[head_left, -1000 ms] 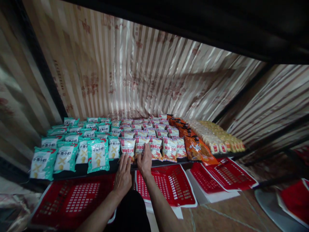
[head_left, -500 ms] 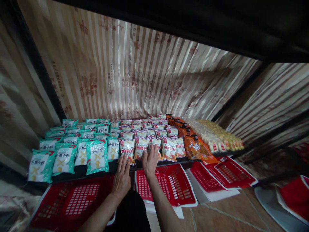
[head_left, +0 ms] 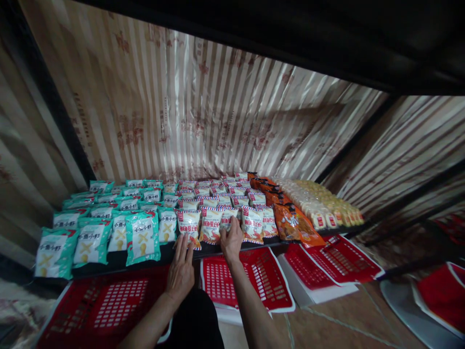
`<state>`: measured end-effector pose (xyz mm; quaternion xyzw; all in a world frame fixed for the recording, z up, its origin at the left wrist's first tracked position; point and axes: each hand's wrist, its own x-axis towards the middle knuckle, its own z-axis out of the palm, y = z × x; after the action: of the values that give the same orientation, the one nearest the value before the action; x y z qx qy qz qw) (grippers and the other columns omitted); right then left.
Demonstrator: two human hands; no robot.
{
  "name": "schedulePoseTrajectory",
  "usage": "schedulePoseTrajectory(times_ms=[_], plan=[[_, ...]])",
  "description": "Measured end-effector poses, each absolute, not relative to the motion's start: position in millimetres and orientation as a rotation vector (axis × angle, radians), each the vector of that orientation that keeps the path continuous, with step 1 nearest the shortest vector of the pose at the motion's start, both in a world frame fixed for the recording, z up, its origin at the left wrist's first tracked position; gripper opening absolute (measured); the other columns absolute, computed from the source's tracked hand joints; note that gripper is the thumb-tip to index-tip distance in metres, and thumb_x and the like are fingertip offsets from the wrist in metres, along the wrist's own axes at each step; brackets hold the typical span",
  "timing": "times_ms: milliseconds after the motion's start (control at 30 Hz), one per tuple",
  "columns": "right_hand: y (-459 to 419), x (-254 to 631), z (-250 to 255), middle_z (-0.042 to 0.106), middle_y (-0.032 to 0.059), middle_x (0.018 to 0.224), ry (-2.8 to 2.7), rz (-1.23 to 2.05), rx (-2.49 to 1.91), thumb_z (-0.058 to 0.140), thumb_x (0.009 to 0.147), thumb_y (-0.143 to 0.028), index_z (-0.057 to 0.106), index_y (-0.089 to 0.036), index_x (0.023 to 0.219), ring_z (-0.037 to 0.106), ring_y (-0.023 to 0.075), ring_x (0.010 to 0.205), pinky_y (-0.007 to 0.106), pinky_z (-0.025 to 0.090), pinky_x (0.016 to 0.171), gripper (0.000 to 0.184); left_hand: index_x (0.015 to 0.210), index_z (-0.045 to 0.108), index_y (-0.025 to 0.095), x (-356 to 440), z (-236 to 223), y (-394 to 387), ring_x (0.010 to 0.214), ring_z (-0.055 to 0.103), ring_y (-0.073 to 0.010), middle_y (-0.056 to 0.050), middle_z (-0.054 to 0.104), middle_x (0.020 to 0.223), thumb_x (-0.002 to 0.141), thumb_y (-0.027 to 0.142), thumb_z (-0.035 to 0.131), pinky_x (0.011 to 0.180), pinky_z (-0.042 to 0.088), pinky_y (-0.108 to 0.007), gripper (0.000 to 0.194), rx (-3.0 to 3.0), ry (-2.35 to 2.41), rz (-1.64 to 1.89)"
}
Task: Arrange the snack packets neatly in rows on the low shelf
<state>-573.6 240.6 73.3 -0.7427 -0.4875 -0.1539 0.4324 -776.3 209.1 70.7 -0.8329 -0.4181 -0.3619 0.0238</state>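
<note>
A dark shelf carries rows of snack packets. Teal packets lie on its left part, red-white-blue striped packets in the middle. My left hand rests flat at the shelf's front edge, fingers stretched out, fingertips below a striped packet. My right hand lies on the front striped packet, fingers curled over it. Orange packets and pale yellow packets fill the right part.
Red plastic baskets stand below the shelf, one at the left and others at the right. Striped shiny cloth covers the back wall. A dark shelf board hangs overhead. Tiled floor shows lower right.
My right hand has slid a little to the right along the front row, from one striped packet onto its neighbour. My left hand stays at the shelf edge.
</note>
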Motion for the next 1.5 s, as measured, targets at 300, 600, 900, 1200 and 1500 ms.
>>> schedulePoseTrajectory(times_ms=[300, 600, 900, 1200, 1500], plan=[[238, -571, 68, 0.033, 0.021, 0.14, -1.223, -0.44, -1.846, 0.038, 0.088, -0.033, 0.043, -0.009, 0.13, 0.032, 0.0304, 0.129, 0.051, 0.034, 0.097, 0.049, 0.143, 0.015, 0.017, -777, 70, 208, 0.138, 0.009, -0.028, -0.01, 0.005, 0.153, 0.069, -0.007, 0.037, 0.107, 0.034, -0.046, 0.081, -2.581, -1.275, -1.151], [225, -582, 66, 0.029, 0.0171, 0.144, -1.234, -0.448, -1.841, 0.031, 0.092, -0.039, 0.034, -0.016, 0.137, 0.026, 0.0283, 0.133, 0.053, 0.031, 0.1, 0.051, 0.144, 0.004, 0.019, -781, 66, 202, 0.137, 0.012, -0.0288, -0.009, 0.007, 0.152, 0.067, -0.008, 0.036, 0.106, 0.036, -0.047, 0.087, -2.566, -1.246, -1.106], [222, -540, 79, 0.025, 0.0203, 0.144, -0.956, -0.559, -1.929, 0.029, 0.091, -0.042, 0.042, -0.012, 0.133, 0.021, 0.0355, 0.133, 0.061, 0.027, 0.098, 0.053, 0.144, 0.01, 0.017, -780, 69, 200, 0.137, 0.011, -0.0281, -0.01, 0.013, 0.152, 0.068, -0.008, 0.035, 0.107, 0.035, -0.046, 0.084, -2.577, -1.255, -1.107], [228, -520, 65, 0.041, 0.0174, 0.135, -1.034, -0.575, -1.87, 0.032, 0.089, -0.044, 0.054, -0.012, 0.121, 0.028, 0.0334, 0.129, 0.059, 0.029, 0.099, 0.05, 0.145, 0.005, 0.021, -777, 67, 199, 0.137, 0.013, -0.0288, -0.01, 0.009, 0.152, 0.068, -0.008, 0.036, 0.106, 0.036, -0.046, 0.087, -2.56, -1.273, -1.099], [221, -517, 60, 0.035, 0.0156, 0.14, -1.133, -0.443, -1.837, 0.029, 0.09, -0.045, 0.048, -0.012, 0.127, 0.021, 0.0299, 0.134, 0.054, 0.028, 0.102, 0.052, 0.143, 0.019, 0.018, -778, 69, 199, 0.138, 0.012, -0.0274, -0.01, 0.015, 0.152, 0.067, -0.007, 0.036, 0.106, 0.036, -0.044, 0.082, -2.574, -1.278, -1.098]])
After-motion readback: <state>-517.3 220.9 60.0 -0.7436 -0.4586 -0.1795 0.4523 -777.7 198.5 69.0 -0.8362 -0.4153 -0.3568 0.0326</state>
